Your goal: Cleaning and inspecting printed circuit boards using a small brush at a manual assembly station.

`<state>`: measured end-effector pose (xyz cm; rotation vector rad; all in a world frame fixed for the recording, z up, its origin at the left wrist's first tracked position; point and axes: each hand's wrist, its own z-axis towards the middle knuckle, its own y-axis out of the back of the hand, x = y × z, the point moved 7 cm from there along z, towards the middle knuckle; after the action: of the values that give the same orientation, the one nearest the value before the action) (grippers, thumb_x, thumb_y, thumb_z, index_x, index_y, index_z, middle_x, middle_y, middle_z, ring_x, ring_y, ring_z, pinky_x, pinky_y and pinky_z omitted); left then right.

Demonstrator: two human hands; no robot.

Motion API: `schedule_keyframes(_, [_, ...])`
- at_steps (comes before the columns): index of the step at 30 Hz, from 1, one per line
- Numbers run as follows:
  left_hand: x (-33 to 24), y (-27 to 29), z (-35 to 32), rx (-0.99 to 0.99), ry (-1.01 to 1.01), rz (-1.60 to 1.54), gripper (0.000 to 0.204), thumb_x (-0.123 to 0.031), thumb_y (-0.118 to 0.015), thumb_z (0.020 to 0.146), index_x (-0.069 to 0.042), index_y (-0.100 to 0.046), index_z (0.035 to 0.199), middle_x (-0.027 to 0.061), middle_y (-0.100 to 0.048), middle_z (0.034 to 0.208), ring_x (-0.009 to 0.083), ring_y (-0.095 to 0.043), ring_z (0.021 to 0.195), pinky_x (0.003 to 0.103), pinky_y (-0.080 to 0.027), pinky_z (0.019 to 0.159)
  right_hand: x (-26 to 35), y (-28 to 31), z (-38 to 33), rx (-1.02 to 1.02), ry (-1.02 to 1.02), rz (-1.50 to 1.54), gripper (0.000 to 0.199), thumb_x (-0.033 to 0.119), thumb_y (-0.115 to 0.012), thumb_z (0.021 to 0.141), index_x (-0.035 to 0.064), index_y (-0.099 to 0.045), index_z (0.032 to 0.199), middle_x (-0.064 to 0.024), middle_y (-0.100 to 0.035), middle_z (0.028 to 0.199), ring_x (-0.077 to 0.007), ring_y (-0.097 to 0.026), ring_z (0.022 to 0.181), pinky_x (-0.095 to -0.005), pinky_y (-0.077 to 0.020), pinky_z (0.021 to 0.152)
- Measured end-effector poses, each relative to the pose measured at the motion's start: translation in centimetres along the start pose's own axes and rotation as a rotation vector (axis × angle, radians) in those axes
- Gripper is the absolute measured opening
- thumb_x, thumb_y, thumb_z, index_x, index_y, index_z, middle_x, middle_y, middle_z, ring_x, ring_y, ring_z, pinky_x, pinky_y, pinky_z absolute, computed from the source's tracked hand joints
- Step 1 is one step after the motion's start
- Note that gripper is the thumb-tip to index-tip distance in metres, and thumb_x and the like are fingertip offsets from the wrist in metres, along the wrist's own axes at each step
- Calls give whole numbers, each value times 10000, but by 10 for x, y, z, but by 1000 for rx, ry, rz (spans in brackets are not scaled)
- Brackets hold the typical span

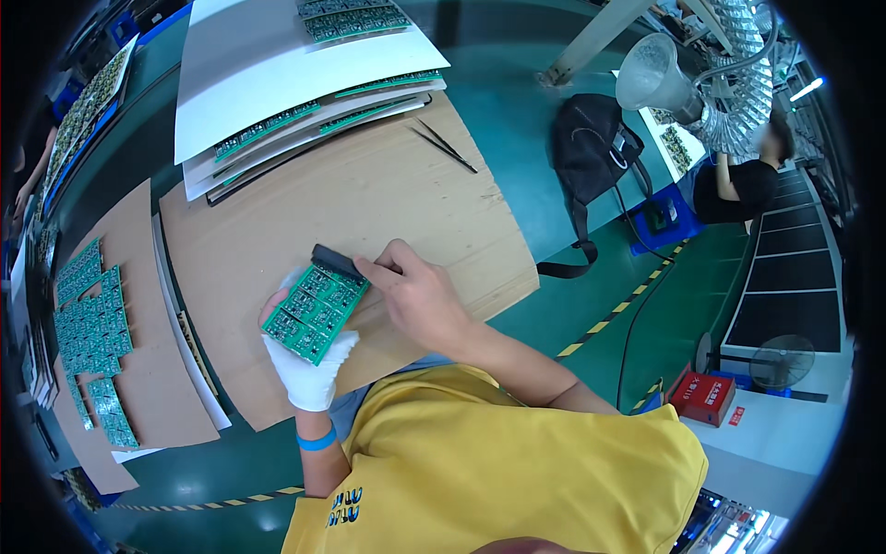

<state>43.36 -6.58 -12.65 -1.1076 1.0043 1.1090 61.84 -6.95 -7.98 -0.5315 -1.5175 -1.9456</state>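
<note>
My left hand [306,371], in a white glove with bare fingertips showing, grips a green circuit board panel [316,312] from below and at its left edge. The panel is tilted above the cardboard-topped table, its small dark components facing up. In my bare right hand [423,297], thumb and fingers pinch a black brush [336,261]. It lies across the panel's upper edge; whether bristles touch the board is too small to tell. A pair of dark tweezers [445,146] rests on the cardboard [388,203], beyond my right hand.
White sheets [249,83] stacked with circuit boards between them stand at the table's far side. More green boards [95,323] lie on cardboard at left. A black backpack [591,148] sits to the right, near a fume duct [660,78] and a person [738,189] in black.
</note>
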Motion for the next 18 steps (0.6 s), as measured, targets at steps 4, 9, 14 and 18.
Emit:
schedule_keyframes(4, [2, -1, -5, 0, 71, 39, 956, -111, -959, 684, -55, -399, 1457, 182, -503, 1511, 307, -584, 1306, 426, -523, 1080, 35, 4, -2, 56, 147, 243, 511, -117, -646, 811, 80, -724, 1276, -99, -579, 998, -261, -646, 770, -369, -559, 669])
schedule_keyframes(9, [6, -10, 7, 93, 130, 74, 973, -58, -943, 692, -29, -360, 1470, 174, -537, 1469, 274, -588, 1297, 424, -526, 1073, 42, 2, -8, 79, 153, 192, 575, -146, -667, 778, 106, -737, 1289, -86, -539, 971, -229, -622, 755, -352, -540, 645])
schedule_keyframes(14, [17, -7, 0, -111, 271, -306, 853, -30, -904, 742, -39, -392, 1425, 180, -540, 1464, 277, -580, 1312, 436, -516, 1085, 62, 2, -14, 168, 133, 216, 534, -127, -686, 787, 116, -758, 1257, -83, -543, 967, -214, -620, 755, -336, -526, 629])
schedule_keyframes(18, [3, -12, -2, -14, 188, -127, 803, -11, -889, 758, -59, -407, 1398, 193, -526, 1471, 287, -562, 1337, 445, -492, 1114, 49, -8, -16, 141, 177, 54, 474, -113, -684, 836, 108, -761, 1249, -87, -543, 914, -191, -601, 720, -310, -499, 605])
